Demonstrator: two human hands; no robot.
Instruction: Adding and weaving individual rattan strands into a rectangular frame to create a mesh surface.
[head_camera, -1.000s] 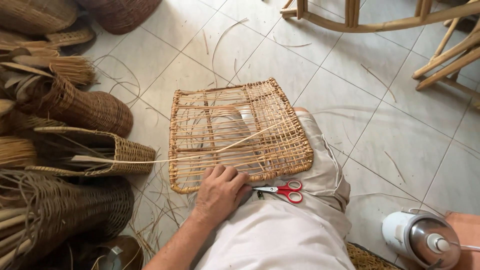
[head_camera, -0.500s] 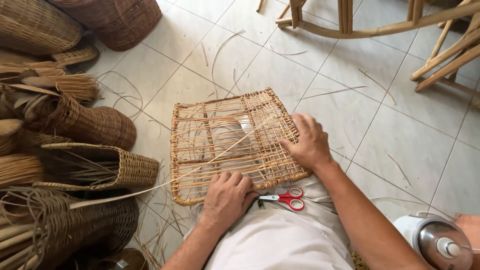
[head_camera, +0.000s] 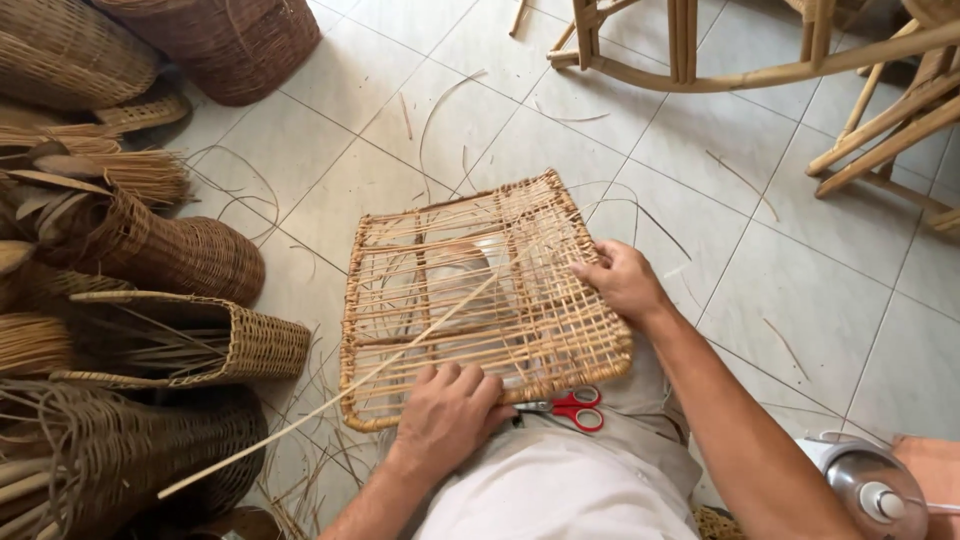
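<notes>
A flat woven rattan panel (head_camera: 470, 300) rests on my lap, its right part tightly woven and its left part open slats. My left hand (head_camera: 447, 415) presses flat on the panel's near edge, fingers curled over it. My right hand (head_camera: 622, 282) grips the panel's right side, pinching a strand there. A long loose cane strip (head_camera: 330, 400) runs diagonally from the panel's middle down to the left. Red-handled scissors (head_camera: 572, 407) lie on my lap just under the panel's near edge, between my hands.
Woven baskets (head_camera: 170, 250) and bundles of reed crowd the left side. A wooden chair frame (head_camera: 740, 70) stands at the top right. A metal flask (head_camera: 875, 485) sits at the lower right. Loose cane scraps litter the tiled floor (head_camera: 780, 290).
My right hand came into view and took hold of the panel's right side. The panel has shifted slightly. My left hand stays on the near edge.
</notes>
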